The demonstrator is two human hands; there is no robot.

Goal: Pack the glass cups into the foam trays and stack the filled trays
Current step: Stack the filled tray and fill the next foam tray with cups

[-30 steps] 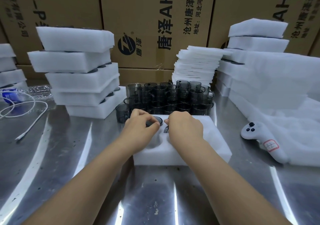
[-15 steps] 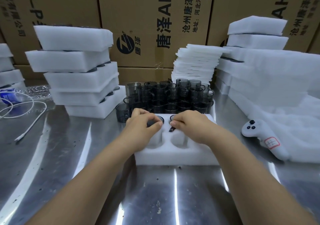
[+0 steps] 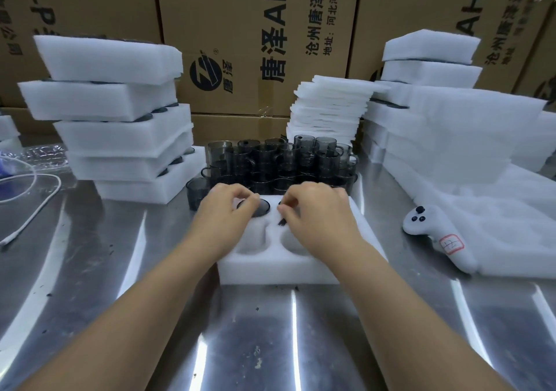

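Steel table [image 3: 270, 336], cartons [image 3: 255, 23] behind the foam tray [image 3: 276, 273]; in its far pockets left hand [image 3: 222, 223] clamps smoky left cup [image 3: 259, 207], right hand [image 3: 320, 219] right cup [image 3: 282, 222].

Dark glass cup [image 3: 260, 207] sits, seemingly upright, in foam tray [image 3: 270, 274].

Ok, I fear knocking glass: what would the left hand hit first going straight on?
Past the cup it holds, the left hand would likely meet the loose cups behind the tray, though depth is unclear.
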